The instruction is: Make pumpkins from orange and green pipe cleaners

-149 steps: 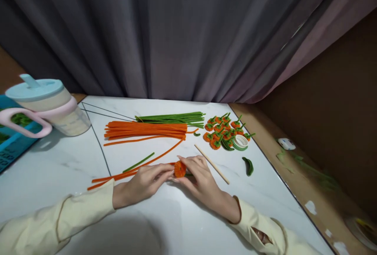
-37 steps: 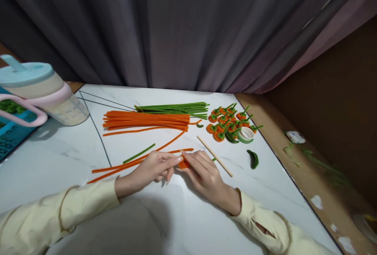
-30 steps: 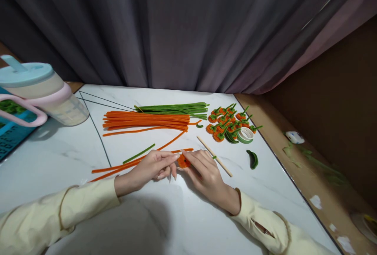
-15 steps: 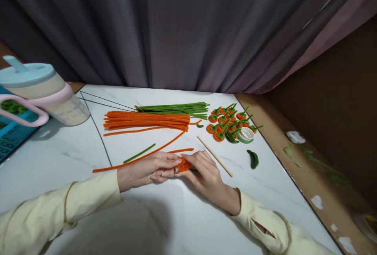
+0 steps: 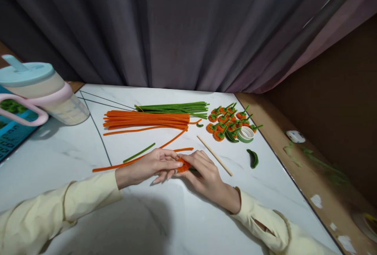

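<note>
Between my two hands is a small orange pipe-cleaner pumpkin (image 5: 184, 165), partly covered by fingers, with a bit of green showing under my right palm. My left hand (image 5: 153, 165) pinches its left side with thumb and index finger; the lower fingers are loosely spread. My right hand (image 5: 204, 172) grips it from the right, thumb below and fingers above. Just beyond my hands lie loose orange pipe cleaners (image 5: 169, 140) and a short green pipe cleaner (image 5: 139, 152). To the right of them rests a thin wooden stick (image 5: 215, 155).
Bundles of orange pipe cleaners (image 5: 147, 119) and green pipe cleaners (image 5: 173, 107) lie at the back. Several finished pumpkins (image 5: 219, 134) cluster at right beside a roll of tape (image 5: 246, 133). A dark green curled piece (image 5: 252, 158) lies nearer. A lidded cup (image 5: 67, 106) stands left.
My left hand's lower fingers have loosened and spread downward, and its thumb has shifted slightly on the orange piece. My right hand stays nearly still.
</note>
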The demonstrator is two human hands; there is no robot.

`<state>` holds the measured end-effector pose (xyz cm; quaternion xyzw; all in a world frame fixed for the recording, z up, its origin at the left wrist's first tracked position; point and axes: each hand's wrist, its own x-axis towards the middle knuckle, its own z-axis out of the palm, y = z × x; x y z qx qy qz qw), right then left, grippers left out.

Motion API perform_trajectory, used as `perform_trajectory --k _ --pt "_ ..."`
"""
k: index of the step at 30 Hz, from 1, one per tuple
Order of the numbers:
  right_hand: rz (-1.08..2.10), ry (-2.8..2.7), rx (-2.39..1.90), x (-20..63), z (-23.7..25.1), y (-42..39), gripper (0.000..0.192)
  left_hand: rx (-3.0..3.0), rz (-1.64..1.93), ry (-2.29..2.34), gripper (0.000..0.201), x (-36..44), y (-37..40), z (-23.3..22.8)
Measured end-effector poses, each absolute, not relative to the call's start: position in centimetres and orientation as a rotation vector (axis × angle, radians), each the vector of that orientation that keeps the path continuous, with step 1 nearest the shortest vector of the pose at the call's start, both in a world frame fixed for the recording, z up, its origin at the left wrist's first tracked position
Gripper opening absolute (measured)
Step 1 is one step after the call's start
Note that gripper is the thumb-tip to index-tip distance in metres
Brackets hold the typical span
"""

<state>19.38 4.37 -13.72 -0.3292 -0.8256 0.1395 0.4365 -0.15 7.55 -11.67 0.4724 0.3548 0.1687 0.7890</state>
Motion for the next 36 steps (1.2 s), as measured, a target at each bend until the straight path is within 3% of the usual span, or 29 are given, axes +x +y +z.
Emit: perform_trajectory --k 3,11,20,27,31,36 --pt "0.357 -2.020 -0.829 19.51 -13.40 4.36 0.031 0.889 0.378 0.744 0.026 -0.19 7.74 -11.63" --pt "0.243 -2.156 -0.787 19.58 -13.05 4.34 0.013 0.818 0.403 0.737 0.024 -0.30 7.82 -11.57" --pt "0.285 -2.182 -0.722 19.94 -13.29 4.13 0.032 0.883 0.441 0.760 0.027 -0.04 7.53 -11.69" --pt "0.346 -2.073 -0.751 19.69 -13.33 4.16 0.026 0.871 0.459 0.773 0.029 -0.26 7.66 -11.43" --pt "0.418 -2.045 -0.730 19.54 -13.48 4.23 0.041 0.885 0.460 0.754 0.028 -0.37 7.85 -11.46" --pt "0.408 -2.030 -0.730 19.50 -13.53 4.18 0.031 0.915 0.436 0.715 0.029 -0.33 7.67 -11.61"
